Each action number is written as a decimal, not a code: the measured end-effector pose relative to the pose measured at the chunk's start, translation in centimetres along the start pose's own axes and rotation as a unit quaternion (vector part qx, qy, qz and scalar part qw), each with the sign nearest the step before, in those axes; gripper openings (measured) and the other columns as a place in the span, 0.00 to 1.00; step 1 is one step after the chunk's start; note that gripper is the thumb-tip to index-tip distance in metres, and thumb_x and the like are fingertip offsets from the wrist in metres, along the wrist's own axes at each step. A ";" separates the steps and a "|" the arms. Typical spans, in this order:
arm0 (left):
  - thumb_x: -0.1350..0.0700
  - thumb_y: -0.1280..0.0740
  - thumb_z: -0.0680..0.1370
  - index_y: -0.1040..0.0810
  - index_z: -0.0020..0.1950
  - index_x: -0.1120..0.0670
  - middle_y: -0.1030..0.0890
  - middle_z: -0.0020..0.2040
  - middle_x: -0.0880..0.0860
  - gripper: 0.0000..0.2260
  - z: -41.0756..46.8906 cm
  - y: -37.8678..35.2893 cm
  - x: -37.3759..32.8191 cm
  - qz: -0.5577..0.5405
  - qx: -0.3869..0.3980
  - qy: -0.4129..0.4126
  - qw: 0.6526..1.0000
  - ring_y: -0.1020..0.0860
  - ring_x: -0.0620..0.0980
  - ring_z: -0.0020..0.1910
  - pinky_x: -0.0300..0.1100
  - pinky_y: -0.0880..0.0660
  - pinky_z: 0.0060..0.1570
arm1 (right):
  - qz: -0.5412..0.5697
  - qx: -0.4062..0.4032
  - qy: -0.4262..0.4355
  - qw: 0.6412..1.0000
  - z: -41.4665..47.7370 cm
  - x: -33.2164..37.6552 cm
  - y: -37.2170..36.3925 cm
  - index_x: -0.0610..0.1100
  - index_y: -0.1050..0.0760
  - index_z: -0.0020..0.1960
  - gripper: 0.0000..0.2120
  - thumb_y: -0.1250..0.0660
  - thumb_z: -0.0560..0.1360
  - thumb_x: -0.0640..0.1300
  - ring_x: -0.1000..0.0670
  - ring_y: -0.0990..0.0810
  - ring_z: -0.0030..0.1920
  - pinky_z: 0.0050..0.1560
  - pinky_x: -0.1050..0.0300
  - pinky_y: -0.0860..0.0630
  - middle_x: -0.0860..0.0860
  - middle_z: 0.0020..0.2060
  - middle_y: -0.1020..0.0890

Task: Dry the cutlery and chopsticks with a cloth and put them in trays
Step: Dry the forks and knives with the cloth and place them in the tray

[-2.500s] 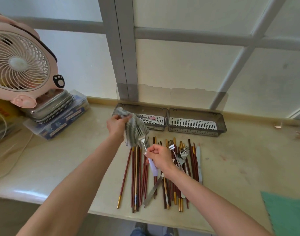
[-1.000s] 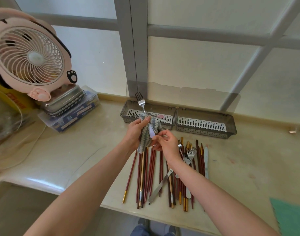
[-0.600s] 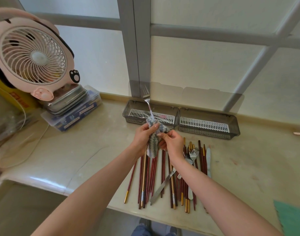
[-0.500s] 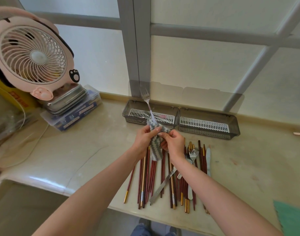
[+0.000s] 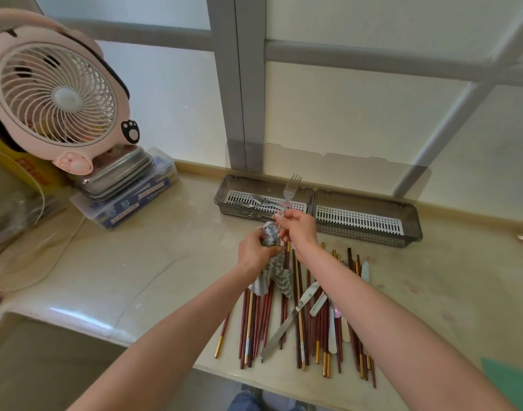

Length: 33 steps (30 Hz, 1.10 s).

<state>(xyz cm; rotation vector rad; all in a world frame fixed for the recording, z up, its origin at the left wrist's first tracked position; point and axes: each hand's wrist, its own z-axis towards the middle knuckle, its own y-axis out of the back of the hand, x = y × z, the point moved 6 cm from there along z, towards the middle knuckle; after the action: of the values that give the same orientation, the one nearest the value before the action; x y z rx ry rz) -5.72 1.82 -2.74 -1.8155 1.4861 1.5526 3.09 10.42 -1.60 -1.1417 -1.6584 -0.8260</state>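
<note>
1. My left hand (image 5: 253,252) curls its fingers round a bunched grey-and-white zigzag cloth (image 5: 269,232).
2. My right hand (image 5: 298,226) pinches a silver metal fork (image 5: 290,187), held tines up in front of the left smoky plastic tray (image 5: 221,193), which holds cutlery.
3. A matching right tray (image 5: 414,226) adjoins it.
4. Red-brown, gold-tipped chopsticks (image 5: 255,321) lie on the counter beneath my forearms.

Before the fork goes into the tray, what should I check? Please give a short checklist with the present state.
1. Right hand pinches the fork: ok.
2. Left hand holds the cloth: ok.
3. Handle end out of the cloth: cannot tell.
4. Fork fully dry: cannot tell.
5. Left tray open, with room beside the cutlery in it: ok.
6. Nothing between fork and tray: ok.
</note>
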 end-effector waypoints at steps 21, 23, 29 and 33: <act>0.58 0.33 0.76 0.22 0.51 0.58 0.19 0.43 0.53 0.05 -0.5 3.7 -0.7 -0.149 0.036 0.031 0.988 0.21 0.47 0.41 0.30 0.26 0.34 | -0.317 0.243 0.051 0.916 7.1 2.1 -1.6 0.50 0.22 0.58 0.13 0.34 0.75 0.39 0.54 0.21 0.37 0.36 0.63 0.25 0.50 0.52 0.19; 0.61 0.35 0.77 0.21 0.51 0.60 0.19 0.42 0.53 0.06 -0.5 3.3 -1.9 -0.123 0.050 0.003 0.991 0.21 0.45 0.41 0.27 0.27 0.33 | -0.286 0.249 0.037 0.925 5.8 1.5 -0.5 0.48 0.20 0.55 0.10 0.33 0.75 0.39 0.56 0.22 0.33 0.31 0.66 0.27 0.53 0.48 0.19; 0.67 0.40 0.77 0.22 0.52 0.57 0.20 0.45 0.53 0.10 -0.4 1.5 -4.1 -0.102 0.091 -0.036 0.990 0.22 0.47 0.45 0.34 0.27 0.40 | -0.518 0.042 -0.029 0.854 4.5 -4.5 8.2 0.44 0.21 0.48 0.04 0.33 0.76 0.44 0.51 0.19 0.43 0.49 0.55 0.20 0.50 0.46 0.18; 0.67 0.40 0.76 0.28 0.57 0.61 0.23 0.50 0.57 0.11 0.2 0.6 -3.7 -0.121 0.064 0.012 0.991 0.23 0.52 0.46 0.39 0.25 0.39 | -0.613 -0.021 -0.049 0.788 0.7 -7.7 11.0 0.45 0.23 0.52 0.12 0.32 0.75 0.52 0.48 0.19 0.46 0.42 0.58 0.23 0.49 0.47 0.18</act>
<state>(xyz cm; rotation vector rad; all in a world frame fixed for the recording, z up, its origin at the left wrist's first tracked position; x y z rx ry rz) -5.84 3.50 0.64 -1.8675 1.2878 1.2949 14.28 12.37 -8.83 0.0620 -2.4374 -1.5822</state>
